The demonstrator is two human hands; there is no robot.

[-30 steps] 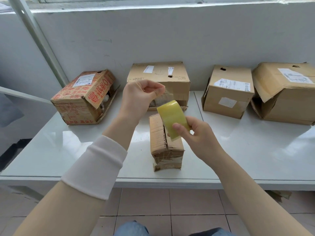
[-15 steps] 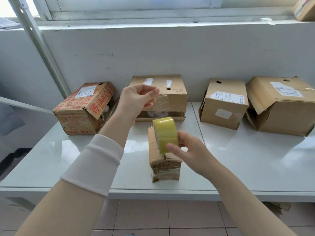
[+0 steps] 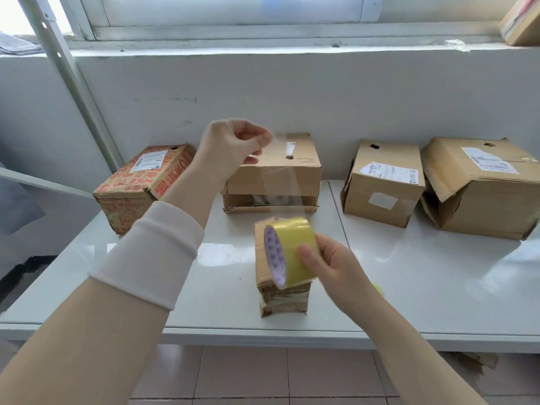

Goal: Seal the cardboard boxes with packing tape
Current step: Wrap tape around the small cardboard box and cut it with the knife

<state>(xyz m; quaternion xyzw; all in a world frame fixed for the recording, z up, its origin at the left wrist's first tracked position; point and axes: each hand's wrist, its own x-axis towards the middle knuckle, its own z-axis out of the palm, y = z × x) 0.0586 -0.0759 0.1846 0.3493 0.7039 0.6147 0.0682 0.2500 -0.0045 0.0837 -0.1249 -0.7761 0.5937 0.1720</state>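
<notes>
Head view: taping at a white table [image 3: 423, 287]

Raised, the left hand [image 3: 230, 150] pinches the clear tape strip [image 3: 279, 173]; the right hand [image 3: 333, 266] grips the yellow roll [image 3: 295, 244] over a small box [image 3: 282, 301] near the front edge. Four boxes [image 3: 382, 185] line the back edge under a window [image 3: 233, 10].

A glossy white table [image 3: 438, 287] was set against a pale grey painted wall [image 3: 292, 92], beneath a white-framed window [image 3: 233, 21] whose concrete sill [image 3: 263, 49] was marked with dark specks. A slanted white metal bar [image 3: 74, 83] was seen at the left, and beige floor tiles [image 3: 242, 375] were visible below the table's front edge.
</notes>
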